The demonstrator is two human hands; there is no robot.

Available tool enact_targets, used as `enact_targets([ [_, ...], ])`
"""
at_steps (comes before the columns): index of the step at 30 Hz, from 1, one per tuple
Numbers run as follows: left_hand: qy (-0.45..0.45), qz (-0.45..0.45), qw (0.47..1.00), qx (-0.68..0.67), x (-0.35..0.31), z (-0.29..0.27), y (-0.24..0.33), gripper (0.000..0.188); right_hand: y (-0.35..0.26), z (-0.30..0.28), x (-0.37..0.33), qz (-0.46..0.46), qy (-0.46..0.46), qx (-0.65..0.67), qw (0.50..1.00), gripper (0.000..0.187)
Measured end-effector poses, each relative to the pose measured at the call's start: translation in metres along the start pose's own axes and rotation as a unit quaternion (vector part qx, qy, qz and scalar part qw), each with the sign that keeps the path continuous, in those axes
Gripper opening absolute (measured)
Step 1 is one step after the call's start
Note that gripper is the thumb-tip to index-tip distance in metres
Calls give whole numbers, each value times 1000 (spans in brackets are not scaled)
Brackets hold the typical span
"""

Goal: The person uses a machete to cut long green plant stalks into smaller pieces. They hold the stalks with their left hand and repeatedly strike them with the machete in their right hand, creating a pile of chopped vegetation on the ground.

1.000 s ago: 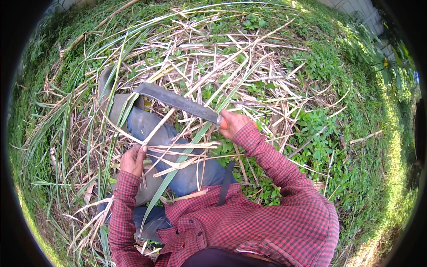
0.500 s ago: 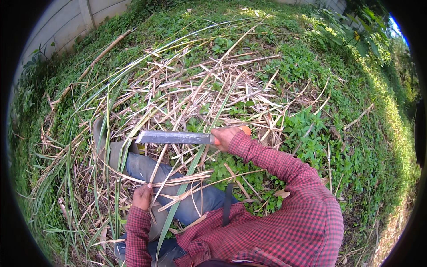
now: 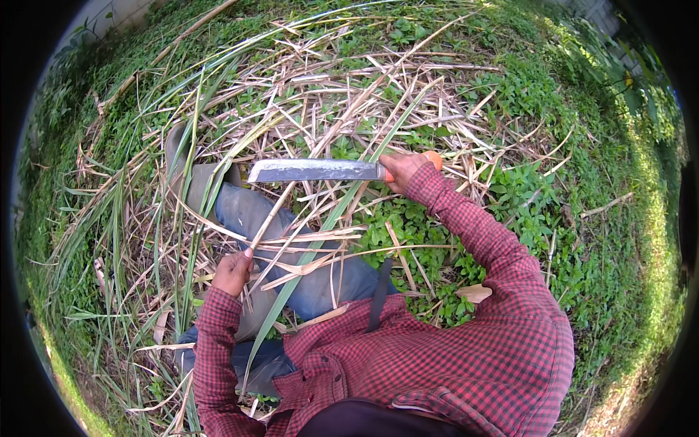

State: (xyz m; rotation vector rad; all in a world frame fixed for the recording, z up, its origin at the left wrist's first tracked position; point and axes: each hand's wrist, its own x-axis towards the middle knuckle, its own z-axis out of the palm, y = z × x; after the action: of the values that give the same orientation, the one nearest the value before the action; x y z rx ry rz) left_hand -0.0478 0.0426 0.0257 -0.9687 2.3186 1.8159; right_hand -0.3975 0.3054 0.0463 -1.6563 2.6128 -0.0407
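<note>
My right hand [image 3: 404, 172] is closed around the orange handle of a machete [image 3: 320, 170]. The machete's worn grey blade points left, nearly level, above my lower leg. My left hand [image 3: 234, 272] pinches the lower end of a thin dry stalk [image 3: 271, 218] between thumb and fingers. From there the stalk slants up and to the right, and the blade crosses it; how far the stalk runs past the blade is hard to tell among similar stalks. Dry leaf strips [image 3: 313, 237] and a long green blade leaf [image 3: 287, 291] lie across my jeans.
My bent leg, in jeans [image 3: 251, 211] and a tall rubber boot [image 3: 204, 186], rests right under the work. Cut dry stalks [image 3: 342, 95] litter the low green plants ahead. Long green leaves [image 3: 116, 189] lie at left. A pale wall [image 3: 102, 22] stands at the far left.
The view has tilted downward, so the whole scene sits higher in the picture. The machete and the stalk remain in my hands, in nearly the same position over my leg.
</note>
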Motion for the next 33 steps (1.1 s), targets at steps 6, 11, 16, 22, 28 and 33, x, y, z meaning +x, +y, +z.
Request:
enact_targets([
  [6,23,-38,998,39,-33,-27,-24,44,118,12,28,409,1,33,912,37],
  [11,9,-37,999,-15,-41,-21,-21,34,113,1,4,375,-2,30,927,49],
  [16,14,14,1000,6,-23,-15,-7,38,25,-3,-12,112,-43,9,993,35],
  [22,-53,-82,994,-55,-57,-40,-2,42,73,15,18,349,-31,33,936,34],
  [28,42,-36,998,20,-79,-38,-24,26,88,12,1,381,-3,72,922,54],
  [33,306,158,792,504,-65,-28,-8,15,20,21,-12,310,16,170,935,49],
])
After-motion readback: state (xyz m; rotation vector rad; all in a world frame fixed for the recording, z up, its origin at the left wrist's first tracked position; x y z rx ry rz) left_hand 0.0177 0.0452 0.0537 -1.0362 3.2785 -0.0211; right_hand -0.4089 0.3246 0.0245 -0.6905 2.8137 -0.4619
